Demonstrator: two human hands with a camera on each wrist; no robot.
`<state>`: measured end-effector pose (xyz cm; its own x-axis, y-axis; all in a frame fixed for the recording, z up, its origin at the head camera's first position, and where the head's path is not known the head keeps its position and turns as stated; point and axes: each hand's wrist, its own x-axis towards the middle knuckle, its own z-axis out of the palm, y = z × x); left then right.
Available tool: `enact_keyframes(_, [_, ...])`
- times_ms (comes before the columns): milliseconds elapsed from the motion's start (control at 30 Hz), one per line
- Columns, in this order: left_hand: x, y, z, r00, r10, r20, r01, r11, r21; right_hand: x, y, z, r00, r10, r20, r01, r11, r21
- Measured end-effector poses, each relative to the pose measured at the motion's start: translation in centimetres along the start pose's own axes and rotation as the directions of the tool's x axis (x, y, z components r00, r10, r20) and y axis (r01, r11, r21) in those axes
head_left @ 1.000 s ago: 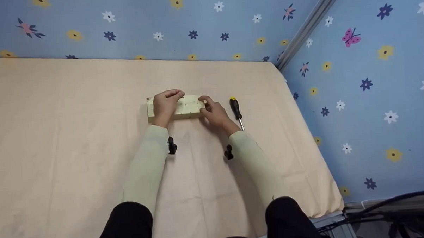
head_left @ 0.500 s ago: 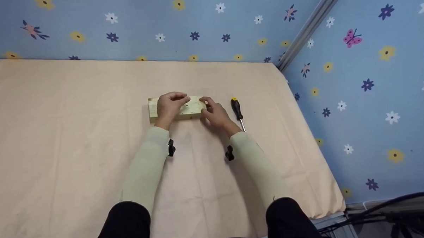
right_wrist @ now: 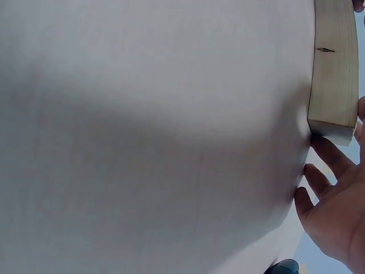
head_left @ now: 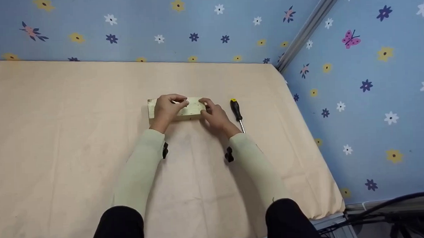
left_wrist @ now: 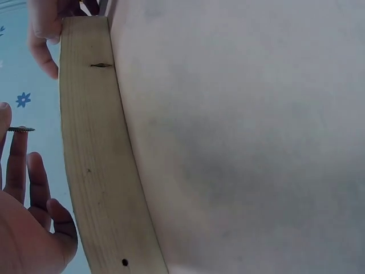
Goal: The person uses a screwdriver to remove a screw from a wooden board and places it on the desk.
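A pale wooden block [head_left: 195,107] lies lengthwise on the cloth, with small dark holes and marks in its faces. Above its top face, my left hand [head_left: 166,108] pinches a small threaded screw [left_wrist: 23,130] between thumb and index finger. In the left wrist view that screw lies crosswise at the fingertips, apart from the block, while the other fingers are loosely bent. My right hand [head_left: 217,115] grips the block's right end, thumb at the near edge and index finger on top. Its remaining fingers reach down beside the end face in the right wrist view.
A screwdriver [head_left: 235,109] with a black and yellow handle lies just right of my right hand, its shaft pointing toward me. Beige cloth [head_left: 86,144] covers the table. Blue flowered walls [head_left: 208,24] stand behind and to the right.
My left hand's fingertips have shifted a little right along the block and slightly toward me, still pinching the screw. The right hand, block and screwdriver stay in place.
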<state>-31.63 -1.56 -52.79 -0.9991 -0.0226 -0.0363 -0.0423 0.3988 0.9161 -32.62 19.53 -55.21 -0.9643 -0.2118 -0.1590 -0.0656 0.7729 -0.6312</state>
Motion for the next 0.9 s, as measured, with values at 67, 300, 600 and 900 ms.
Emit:
enact_keyframes(67, [-0.2, 0.1, -0.5, 1.0, 0.01, -0.001, -0.01, 1.0, 0.001, 0.0, -0.1, 0.1, 1.0, -0.007, 0.005, 0.007, 1.0, 0.008])
enact_keyframes(300, [-0.6, 0.3, -2.7, 0.999, 0.044, -0.015, -0.043, 0.999, 0.033, -0.1, -0.4, 0.3, 1.0, 0.02, 0.013, -0.02, 1.0, 0.013])
enact_keyframes(600, [-0.9, -0.6, -6.0, 0.999, 0.02, -0.044, -0.018, 0.998, 0.067, -0.1, -0.1, 0.1, 1.0, 0.015, 0.0, -0.015, 1.0, 0.023])
enact_keyframes(900, [-1.1, -3.0, -9.0, 0.992, -0.03, -0.122, 0.044, 0.992, 0.119, -0.2, -0.1, 0.1, 1.0, 0.012, 0.009, -0.012, 0.999, 0.039])
